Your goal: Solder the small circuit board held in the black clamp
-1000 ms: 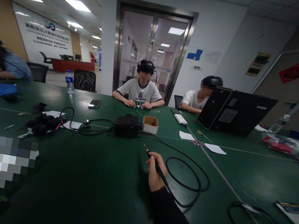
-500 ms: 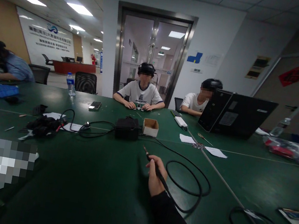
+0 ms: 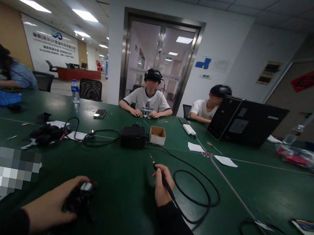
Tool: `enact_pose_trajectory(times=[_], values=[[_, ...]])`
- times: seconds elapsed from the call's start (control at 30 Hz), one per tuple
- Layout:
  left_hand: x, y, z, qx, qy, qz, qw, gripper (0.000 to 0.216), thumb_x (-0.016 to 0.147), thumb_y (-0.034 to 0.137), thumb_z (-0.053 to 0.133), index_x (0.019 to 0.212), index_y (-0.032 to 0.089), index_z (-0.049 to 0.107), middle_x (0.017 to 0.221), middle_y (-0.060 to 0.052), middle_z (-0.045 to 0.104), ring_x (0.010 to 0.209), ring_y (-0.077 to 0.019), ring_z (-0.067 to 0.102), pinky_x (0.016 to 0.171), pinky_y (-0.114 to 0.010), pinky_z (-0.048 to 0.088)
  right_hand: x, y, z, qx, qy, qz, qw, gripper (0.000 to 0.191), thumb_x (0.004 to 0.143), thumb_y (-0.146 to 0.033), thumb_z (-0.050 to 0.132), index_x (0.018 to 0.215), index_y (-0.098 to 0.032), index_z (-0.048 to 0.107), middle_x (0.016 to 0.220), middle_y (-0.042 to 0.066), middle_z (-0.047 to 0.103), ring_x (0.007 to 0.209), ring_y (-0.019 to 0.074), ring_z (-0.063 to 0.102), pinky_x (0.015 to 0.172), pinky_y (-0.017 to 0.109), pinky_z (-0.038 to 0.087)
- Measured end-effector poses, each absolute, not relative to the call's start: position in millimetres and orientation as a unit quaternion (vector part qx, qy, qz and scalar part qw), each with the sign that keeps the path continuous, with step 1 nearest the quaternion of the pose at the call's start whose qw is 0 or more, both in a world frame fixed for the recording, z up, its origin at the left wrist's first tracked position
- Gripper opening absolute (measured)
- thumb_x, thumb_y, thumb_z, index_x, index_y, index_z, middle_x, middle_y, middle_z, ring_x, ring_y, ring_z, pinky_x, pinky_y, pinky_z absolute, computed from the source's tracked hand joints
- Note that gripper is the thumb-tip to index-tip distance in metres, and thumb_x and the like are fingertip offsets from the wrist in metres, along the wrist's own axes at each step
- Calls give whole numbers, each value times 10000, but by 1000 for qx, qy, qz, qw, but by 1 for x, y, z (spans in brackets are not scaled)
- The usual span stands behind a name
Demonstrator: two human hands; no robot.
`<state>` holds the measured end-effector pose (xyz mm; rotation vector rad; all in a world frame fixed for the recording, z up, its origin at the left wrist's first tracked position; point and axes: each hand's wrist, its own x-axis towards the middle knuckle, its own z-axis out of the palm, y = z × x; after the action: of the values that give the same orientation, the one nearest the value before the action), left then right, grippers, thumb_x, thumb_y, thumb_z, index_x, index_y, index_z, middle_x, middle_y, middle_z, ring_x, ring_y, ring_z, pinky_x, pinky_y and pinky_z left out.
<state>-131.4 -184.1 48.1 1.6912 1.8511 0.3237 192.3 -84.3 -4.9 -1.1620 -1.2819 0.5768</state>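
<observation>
My right hand point(image 3: 162, 187) is closed in a pen grip round a black soldering iron point(image 3: 157, 169), tip raised and pointing away to the upper left. Its black cable point(image 3: 201, 190) loops on the green table to the right and runs to a black box point(image 3: 133, 136) further back. My left hand point(image 3: 51, 206) is low at the left, fingers wrapped round a small dark object point(image 3: 79, 201) with a pale and red spot on top; I cannot make out what it is.
A small cardboard box point(image 3: 157, 135) stands behind the black box. A heap of black parts and wires point(image 3: 47, 134) lies at the left, papers point(image 3: 224, 160) and an open laptop point(image 3: 245, 122) at the right. Three people sit along the table's far and left sides. A second cable point(image 3: 258, 232) loops at the right.
My left hand has come up into view from the lower left, holding the small dark object. My right hand with the soldering iron has stayed almost still.
</observation>
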Motion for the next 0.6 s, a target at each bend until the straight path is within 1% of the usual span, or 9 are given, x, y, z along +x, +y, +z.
enact_pose_trajectory(times=[0.1, 0.17, 0.27, 0.37, 0.47, 0.53, 0.6], values=[[-97, -146, 45, 686, 638, 129, 325, 824, 624, 253, 714, 1388, 233, 408, 1405, -91, 536, 1291, -278, 521, 1117, -405, 409, 192, -83, -6, -504, -557, 253, 610, 318, 905, -441, 513, 970, -180, 682, 655, -11, 600, 521, 132, 517, 494, 226, 412], [-75, -122, 42, 696, 625, 131, 328, 809, 621, 250, 736, 1362, 213, 414, 1345, -105, 569, 1231, -281, 565, 1054, -387, 465, 192, -82, -7, -502, -558, 252, 611, 309, 907, -433, 513, 973, -183, 683, 660, -11, 602, 530, 133, 521, 501, 226, 414], [-43, -90, 37, 690, 622, 144, 340, 753, 617, 246, 758, 1297, 211, 436, 1226, -103, 626, 1084, -277, 645, 885, -349, 556, 192, -81, -8, -506, -556, 250, 611, 300, 907, -418, 511, 978, -183, 684, 667, -13, 605, 538, 134, 529, 510, 226, 417], [-13, -66, 30, 682, 633, 169, 326, 703, 631, 247, 754, 1256, 215, 434, 1117, -84, 654, 895, -238, 692, 737, -307, 581, 192, -81, -7, -509, -553, 254, 609, 296, 903, -412, 507, 975, -183, 681, 668, -13, 602, 549, 141, 541, 516, 230, 424], [11, -48, 24, 678, 636, 179, 322, 729, 647, 270, 755, 1283, 225, 402, 1126, -79, 641, 768, -192, 690, 620, -261, 570, 192, -82, -4, -510, -552, 263, 606, 292, 901, -410, 503, 976, -187, 676, 673, -11, 602, 561, 149, 549, 524, 236, 427], [22, -41, 23, 678, 638, 176, 321, 741, 647, 282, 764, 1288, 227, 396, 1160, -85, 623, 754, -179, 686, 569, -232, 554, 193, -82, -3, -509, -554, 264, 603, 285, 899, -403, 503, 977, -191, 676, 681, -10, 610, 563, 151, 551, 533, 241, 426], [29, -38, 24, 678, 640, 171, 319, 749, 640, 288, 775, 1284, 220, 399, 1202, -107, 599, 757, -186, 686, 524, -223, 543, 193, -82, -3, -506, -557, 260, 605, 282, 895, -398, 503, 972, -193, 679, 686, -6, 622, 569, 155, 559, 546, 248, 430]])
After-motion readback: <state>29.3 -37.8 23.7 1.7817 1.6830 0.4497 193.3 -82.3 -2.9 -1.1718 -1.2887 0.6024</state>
